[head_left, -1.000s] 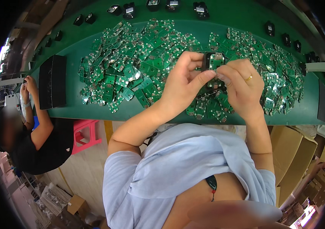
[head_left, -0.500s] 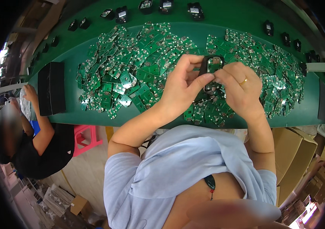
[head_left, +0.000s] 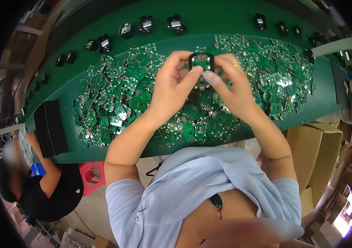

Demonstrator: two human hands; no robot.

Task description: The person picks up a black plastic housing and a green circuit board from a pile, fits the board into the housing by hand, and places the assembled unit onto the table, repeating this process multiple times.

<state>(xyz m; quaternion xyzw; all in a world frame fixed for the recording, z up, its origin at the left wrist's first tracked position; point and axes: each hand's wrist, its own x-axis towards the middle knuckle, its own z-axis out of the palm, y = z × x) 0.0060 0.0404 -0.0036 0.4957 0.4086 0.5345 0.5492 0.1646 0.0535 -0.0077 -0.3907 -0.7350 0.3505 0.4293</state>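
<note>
Between my two hands, above the bench, is a black plastic casing (head_left: 191,62) with a green circuit board (head_left: 201,62) seated inside its rim. My left hand (head_left: 174,82) grips the casing's left side, its thumb lying on the board. From the right, my right hand (head_left: 234,84) wraps round the other side, and its thumb also presses on the board's face. A ring is on one right finger. Both sets of fingertips behind the casing are partly hidden. Under and around my hands lie heaps of loose green circuit boards (head_left: 114,89).
Several black casings (head_left: 176,25) stand along a raised green ledge behind the heaps. A black box (head_left: 50,129) sits at the bench's left end. On the left a co-worker (head_left: 39,192) sits by a pink stool (head_left: 91,178). Cardboard boxes (head_left: 308,161) stand at my right.
The casing has moved left in the view and its board faces me more squarely. My right hand has shifted from pinching at the board's edge to holding the casing's side, thumb on the board.
</note>
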